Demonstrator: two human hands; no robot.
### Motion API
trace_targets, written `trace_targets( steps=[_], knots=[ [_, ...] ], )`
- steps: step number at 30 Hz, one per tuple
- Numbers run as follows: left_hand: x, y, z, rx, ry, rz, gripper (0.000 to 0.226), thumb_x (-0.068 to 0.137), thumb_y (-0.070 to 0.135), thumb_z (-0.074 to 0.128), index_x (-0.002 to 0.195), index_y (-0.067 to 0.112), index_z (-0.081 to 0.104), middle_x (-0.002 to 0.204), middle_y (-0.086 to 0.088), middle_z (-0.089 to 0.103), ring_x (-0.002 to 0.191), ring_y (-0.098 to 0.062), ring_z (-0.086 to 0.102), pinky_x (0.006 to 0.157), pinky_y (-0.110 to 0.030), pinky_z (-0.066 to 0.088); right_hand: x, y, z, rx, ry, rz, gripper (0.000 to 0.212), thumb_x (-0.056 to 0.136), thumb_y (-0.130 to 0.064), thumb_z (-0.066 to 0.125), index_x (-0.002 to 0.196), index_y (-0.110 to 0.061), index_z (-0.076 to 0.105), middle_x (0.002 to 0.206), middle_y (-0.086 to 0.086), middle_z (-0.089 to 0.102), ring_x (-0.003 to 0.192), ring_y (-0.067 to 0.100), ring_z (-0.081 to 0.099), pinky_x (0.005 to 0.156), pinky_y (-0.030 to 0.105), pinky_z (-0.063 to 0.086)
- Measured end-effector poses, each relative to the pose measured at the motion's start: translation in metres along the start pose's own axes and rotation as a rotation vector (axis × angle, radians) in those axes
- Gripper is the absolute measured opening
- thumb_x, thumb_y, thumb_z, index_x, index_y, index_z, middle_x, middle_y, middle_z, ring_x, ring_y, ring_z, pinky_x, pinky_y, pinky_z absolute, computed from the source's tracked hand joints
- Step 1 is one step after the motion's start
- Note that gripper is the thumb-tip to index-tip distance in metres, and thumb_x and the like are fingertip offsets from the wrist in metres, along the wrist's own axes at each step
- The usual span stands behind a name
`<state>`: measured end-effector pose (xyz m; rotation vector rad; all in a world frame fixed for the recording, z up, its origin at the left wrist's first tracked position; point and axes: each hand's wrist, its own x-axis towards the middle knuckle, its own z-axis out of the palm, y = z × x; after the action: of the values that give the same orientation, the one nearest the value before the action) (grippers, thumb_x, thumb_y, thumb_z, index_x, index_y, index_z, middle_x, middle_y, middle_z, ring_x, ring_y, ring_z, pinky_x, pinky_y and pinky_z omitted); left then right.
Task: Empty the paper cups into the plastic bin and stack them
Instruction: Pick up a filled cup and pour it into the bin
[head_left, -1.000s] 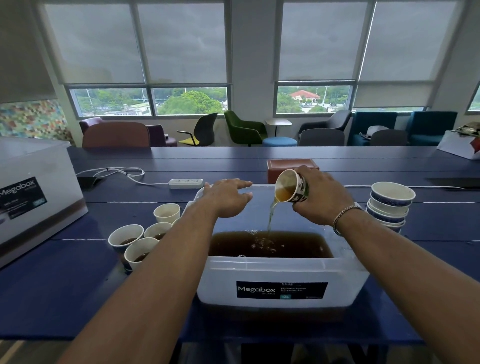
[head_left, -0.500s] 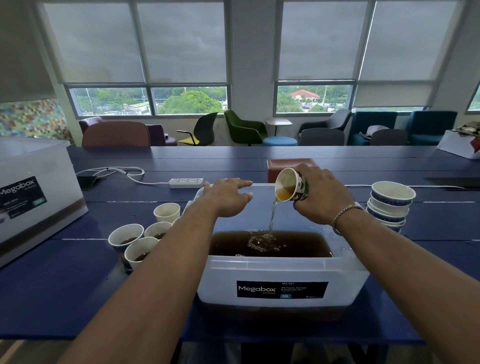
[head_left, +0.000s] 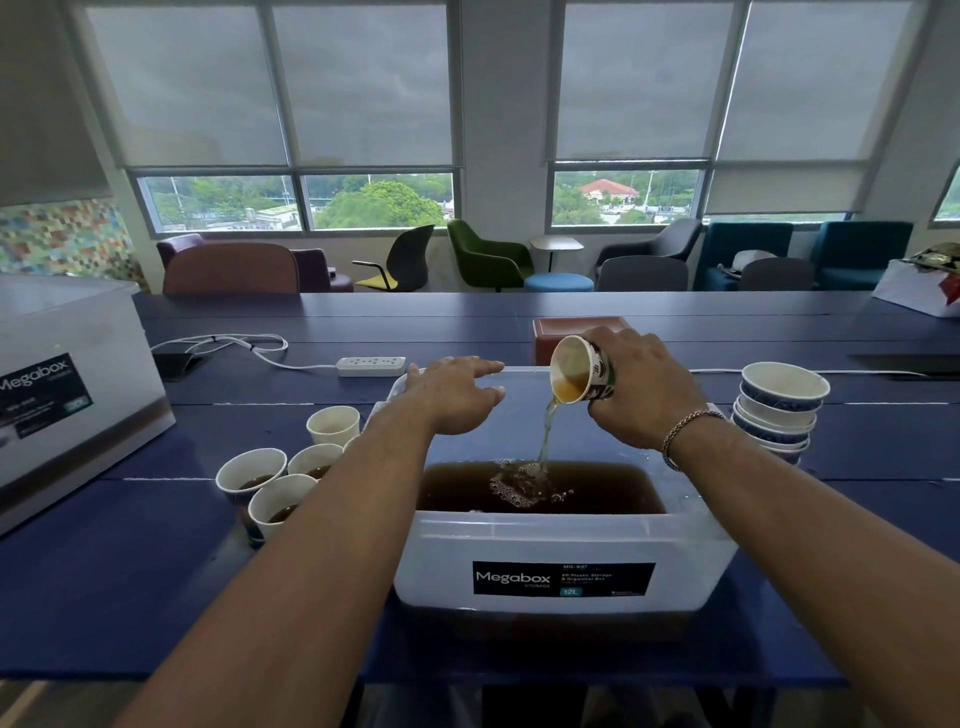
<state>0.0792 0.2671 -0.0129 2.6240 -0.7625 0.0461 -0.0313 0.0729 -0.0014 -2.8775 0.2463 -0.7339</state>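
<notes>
Paper cup (head_left: 582, 370): tipped above the plastic bin (head_left: 561, 540), pouring brown liquid; my right hand (head_left: 641, 392) grips it.
Left hand (head_left: 452, 397): my fingers straight, at the bin's far rim.
Stacked cups (head_left: 779, 410): right of the bin.

Left hand (head_left: 451, 397) stretches flat (fingers straight); right hand (head_left: 645, 396) curls, gripping.

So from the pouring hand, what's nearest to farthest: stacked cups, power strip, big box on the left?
From the right hand, holding the paper cup:
1. Stacked cups, just to its right.
2. Power strip, to its left, beyond the left hand.
3. Big box, far left.
</notes>
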Motion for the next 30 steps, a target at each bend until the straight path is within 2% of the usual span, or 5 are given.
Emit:
trace_targets(
  steps=[18, 24, 30],
  knots=[
    [-0.0010, 0.0003, -0.0011, 0.013, -0.002, 0.007, 0.048, 0.099, 0.049, 0.047, 0.146, 0.040, 0.040, 0.160, 0.005, 0.030, 0.149, -0.025, 0.022, 0.118, -0.061, 0.014, 0.0006, -0.0019, -0.0007, -0.076, 0.031, -0.053, 0.070, 0.077, -0.024, 0.073, 0.137, -0.029, 0.038, 0.136, 0.000, 0.046, 0.123, 0.025, 0.039, 0.086, 0.043, 0.052],
    [-0.0018, 0.0008, -0.0015, 0.008, 0.002, 0.010, 0.048, 0.099, 0.048, 0.047, 0.146, 0.040, 0.041, 0.159, 0.006, 0.031, 0.148, -0.024, 0.023, 0.118, -0.061, 0.014, 0.0010, -0.0034, -0.0011, -0.083, 0.132, -0.127, 0.072, 0.073, -0.019, 0.074, 0.137, -0.028, 0.042, 0.132, -0.001, 0.049, 0.123, 0.025, 0.040, 0.086, 0.040, 0.050],
    [-0.0003, 0.0000, -0.0009, -0.018, -0.002, 0.011, 0.045, 0.100, 0.046, 0.047, 0.145, 0.041, 0.042, 0.159, 0.006, 0.032, 0.148, -0.024, 0.024, 0.118, -0.060, 0.015, 0.0055, -0.0074, -0.0029, -0.182, 0.269, -0.251, 0.078, 0.063, -0.014, 0.080, 0.134, -0.021, 0.047, 0.133, 0.012, 0.049, 0.125, 0.034, 0.042, 0.086, 0.051, 0.051]
  ],
)
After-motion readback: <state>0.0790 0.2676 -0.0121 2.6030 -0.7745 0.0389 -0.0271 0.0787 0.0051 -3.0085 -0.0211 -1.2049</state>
